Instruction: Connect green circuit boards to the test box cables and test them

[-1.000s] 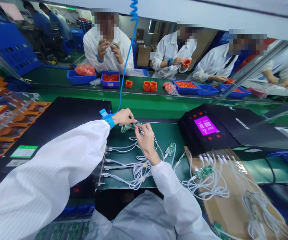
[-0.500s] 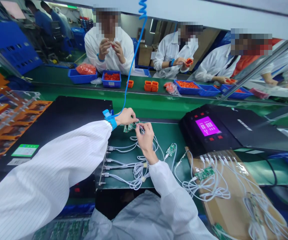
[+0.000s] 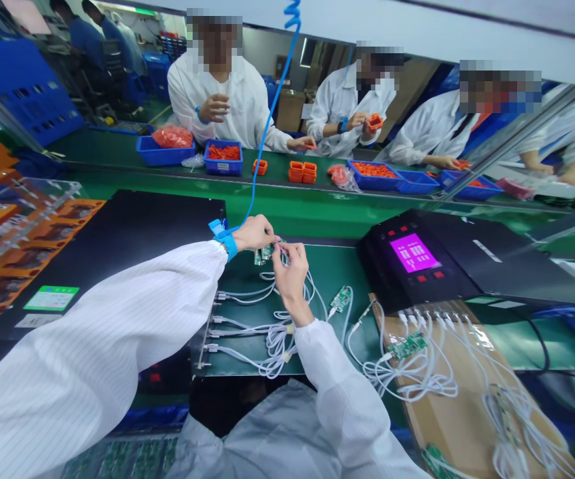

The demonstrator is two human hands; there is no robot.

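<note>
My left hand (image 3: 255, 233), with a blue wrist strap (image 3: 223, 237) and coiled blue cord, pinches a small green circuit board (image 3: 262, 252) over the green mat (image 3: 327, 266). My right hand (image 3: 290, 273) is closed just right of it, its fingers on a white cable end at the board's edge. Several white cables (image 3: 272, 332) run from a connector row (image 3: 206, 326) on the left toward my hands. Another small board (image 3: 340, 297) lies on the mat to the right, plugged into a cable.
A black tester with a lit pink screen (image 3: 412, 253) stands at right, with white cables and a board (image 3: 406, 344) on brown cardboard. A black unit (image 3: 132, 226) lies at left. Across a green conveyor, three people in white coats handle orange parts in blue bins (image 3: 223, 157).
My two hands have drawn closer together at the board and shifted slightly right. A person across the belt has lowered their hands and reached one out to the orange parts.
</note>
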